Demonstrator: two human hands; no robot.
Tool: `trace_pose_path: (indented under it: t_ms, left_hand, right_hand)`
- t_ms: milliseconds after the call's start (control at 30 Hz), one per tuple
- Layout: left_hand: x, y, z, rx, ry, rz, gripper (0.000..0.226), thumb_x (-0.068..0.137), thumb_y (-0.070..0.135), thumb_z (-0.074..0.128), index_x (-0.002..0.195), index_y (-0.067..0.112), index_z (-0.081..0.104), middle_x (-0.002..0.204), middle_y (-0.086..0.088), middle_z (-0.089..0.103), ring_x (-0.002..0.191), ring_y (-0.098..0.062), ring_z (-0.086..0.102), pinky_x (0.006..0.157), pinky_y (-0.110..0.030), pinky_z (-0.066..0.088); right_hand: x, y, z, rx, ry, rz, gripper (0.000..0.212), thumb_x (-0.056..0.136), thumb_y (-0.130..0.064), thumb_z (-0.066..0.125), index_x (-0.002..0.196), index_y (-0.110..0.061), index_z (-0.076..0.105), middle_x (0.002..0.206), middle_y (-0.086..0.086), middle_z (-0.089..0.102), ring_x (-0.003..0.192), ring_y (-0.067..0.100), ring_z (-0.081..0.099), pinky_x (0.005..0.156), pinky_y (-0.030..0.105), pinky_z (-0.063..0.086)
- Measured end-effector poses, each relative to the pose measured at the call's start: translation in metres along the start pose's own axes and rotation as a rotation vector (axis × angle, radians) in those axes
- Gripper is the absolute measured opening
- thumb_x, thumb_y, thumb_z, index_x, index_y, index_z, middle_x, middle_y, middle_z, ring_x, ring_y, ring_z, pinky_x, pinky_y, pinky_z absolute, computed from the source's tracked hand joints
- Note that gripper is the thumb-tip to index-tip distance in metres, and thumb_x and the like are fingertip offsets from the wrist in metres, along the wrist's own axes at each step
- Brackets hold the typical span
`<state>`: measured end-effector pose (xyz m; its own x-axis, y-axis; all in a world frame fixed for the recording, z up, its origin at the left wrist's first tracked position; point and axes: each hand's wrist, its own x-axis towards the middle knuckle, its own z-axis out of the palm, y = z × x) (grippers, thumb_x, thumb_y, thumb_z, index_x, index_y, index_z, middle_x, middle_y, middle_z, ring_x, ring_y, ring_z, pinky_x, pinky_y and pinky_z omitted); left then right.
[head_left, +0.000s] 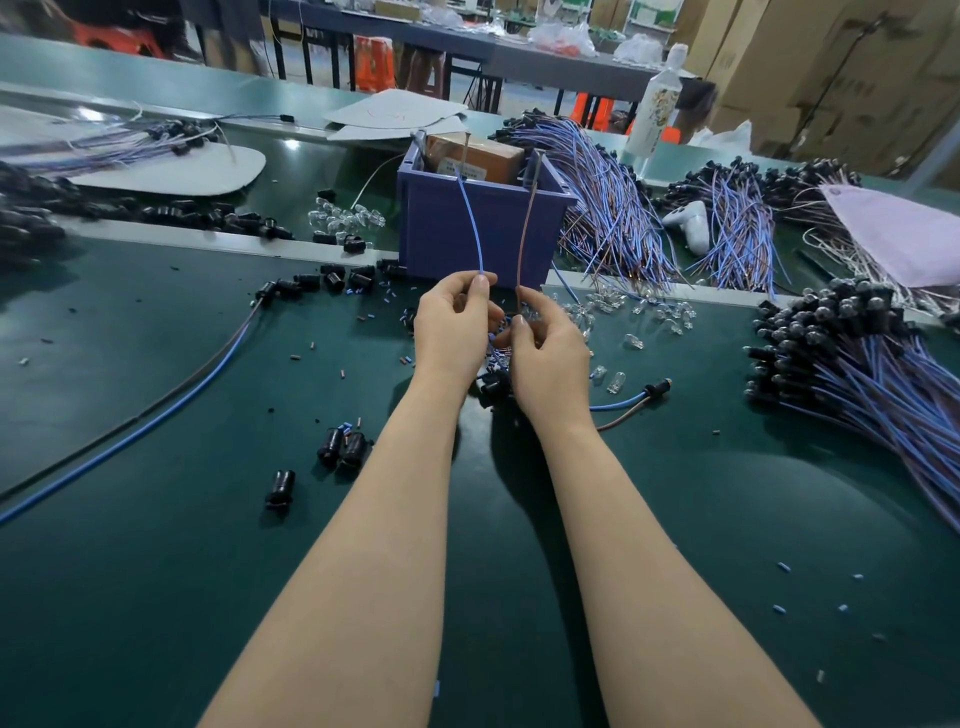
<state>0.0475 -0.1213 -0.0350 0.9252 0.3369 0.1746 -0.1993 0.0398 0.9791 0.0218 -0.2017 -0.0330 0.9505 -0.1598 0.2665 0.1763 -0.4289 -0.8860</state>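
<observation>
Centre of frame: blue wire (471, 223) is pinched between thumb and fingertips of the left hand (454, 327). Brown wire (525, 234) is pinched the same way in the right hand (548, 358). Each hand is closed on its wire and nothing is let go.

Both wires are held upright and apart, free ends up in front of the bin (467, 244). Judged reason: leads are held separated and taut so they can be straightened or seated without crossing.

Lower ends are lost behind the fingers. A black socket (492, 388) is seen just below, between the wrists, and is apparently the part these leads belong to. The joint is hidden by the hands, so seating cannot be confirmed.

The work is held just above the mat (156, 571), not rested on it. This is likely done so the socket hangs free and the wires can be pulled against it.

Stock is laid within reach:
- bulbs (665, 312) scattered right of the hands
- loose sockets (340, 447) lower left of centre
- wire pile (608, 208) upper right, beside the bin

Finished harnesses (857, 374) are stacked at the right edge with heads together, presumably for counting. Offcuts (782, 566) are scattered over the mat.

Step judged: lead dressing on one socket, part-way through.
</observation>
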Motion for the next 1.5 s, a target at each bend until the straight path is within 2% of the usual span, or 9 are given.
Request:
trace_pose_path:
  t_ms: [167,433,633,800,933,1100,1200,1367,1500]
  left_hand:
    - [0.0003,-0.0002,-0.0007,0.012,-0.013,-0.006,0.021,0.099,0.015,0.046,0.103,0.007,0.065,0.063,0.001,0.056,0.052,0.000,0.051,0.052,-0.013,0.043]
    - [0.0012,-0.0010,-0.0012,-0.005,-0.046,-0.024,0.018,0.099,0.015,0.046,0.099,0.012,0.064,0.063,0.001,0.057,0.062,-0.012,0.055,0.063,-0.026,0.053]
    - [0.0015,-0.0006,-0.0009,-0.027,-0.053,-0.030,0.019,0.099,0.014,0.046,0.099,0.010,0.064,0.063,-0.001,0.056,0.059,-0.012,0.054,0.051,-0.017,0.051]
    - [0.0009,0.0000,-0.0008,-0.027,-0.058,-0.029,0.019,0.099,0.015,0.046,0.099,0.011,0.064,0.065,0.000,0.056,0.060,-0.012,0.054,0.056,-0.022,0.053]
    - [0.0011,-0.0001,-0.0013,-0.017,-0.050,-0.026,0.019,0.100,0.015,0.045,0.100,0.010,0.064,0.065,0.000,0.056,0.058,-0.008,0.054,0.055,-0.016,0.051]
    - [0.0019,-0.0008,-0.0009,0.019,-0.036,-0.025,0.022,0.100,0.016,0.045,0.103,0.009,0.065,0.065,0.002,0.057,0.061,-0.006,0.054,0.062,-0.019,0.048]
    - [0.0012,-0.0002,-0.0007,0.023,-0.034,-0.025,0.021,0.099,0.016,0.045,0.101,0.010,0.065,0.066,0.001,0.057,0.062,-0.007,0.054,0.067,-0.022,0.048]
    - [0.0003,0.0008,-0.0014,0.021,-0.040,-0.028,0.020,0.099,0.016,0.045,0.099,0.011,0.064,0.066,0.002,0.057,0.060,-0.009,0.054,0.064,-0.020,0.047]
    - [0.0002,0.0008,-0.0015,0.031,-0.039,-0.026,0.020,0.099,0.017,0.045,0.099,0.011,0.065,0.065,0.003,0.058,0.059,-0.006,0.053,0.063,-0.017,0.046]
  right_hand:
    - [0.0003,0.0005,-0.0003,-0.002,-0.001,0.000,0.034,0.094,-0.006,0.047,0.126,-0.013,0.058,0.100,0.010,0.069,0.094,0.026,0.065,0.092,0.044,0.048]
    - [0.0010,0.0011,-0.0010,-0.029,-0.008,-0.015,0.035,0.094,-0.006,0.047,0.127,-0.014,0.058,0.101,0.007,0.069,0.093,0.021,0.065,0.091,0.035,0.048]
    - [0.0030,0.0021,-0.0001,-0.034,-0.018,-0.011,0.036,0.093,-0.005,0.047,0.126,-0.015,0.059,0.103,0.009,0.070,0.094,0.025,0.064,0.092,0.040,0.047]
    - [0.0025,0.0033,0.0000,-0.004,-0.014,-0.012,0.032,0.095,-0.006,0.047,0.123,-0.013,0.059,0.106,0.011,0.069,0.098,0.025,0.064,0.092,0.040,0.048]
    - [0.0028,0.0053,0.0000,0.030,0.002,-0.008,0.029,0.096,-0.007,0.045,0.121,-0.014,0.058,0.099,0.011,0.071,0.083,0.016,0.064,0.085,0.033,0.049]
    - [0.0051,0.0084,0.0004,0.081,0.051,0.029,0.024,0.096,-0.008,0.044,0.117,-0.014,0.055,0.084,0.005,0.069,0.071,0.017,0.055,0.083,0.039,0.049]
    - [0.0056,0.0093,0.0015,0.091,0.065,0.037,0.023,0.096,-0.007,0.043,0.116,-0.014,0.054,0.080,0.002,0.067,0.069,0.016,0.053,0.083,0.039,0.049]
    - [0.0064,0.0086,0.0019,0.153,0.078,0.062,0.021,0.096,-0.005,0.041,0.107,-0.021,0.049,0.076,0.001,0.065,0.071,0.020,0.055,0.085,0.046,0.048]
    - [0.0060,0.0097,0.0017,0.147,0.097,0.053,0.023,0.096,-0.005,0.040,0.113,-0.016,0.052,0.073,-0.001,0.064,0.072,0.019,0.056,0.085,0.044,0.049]
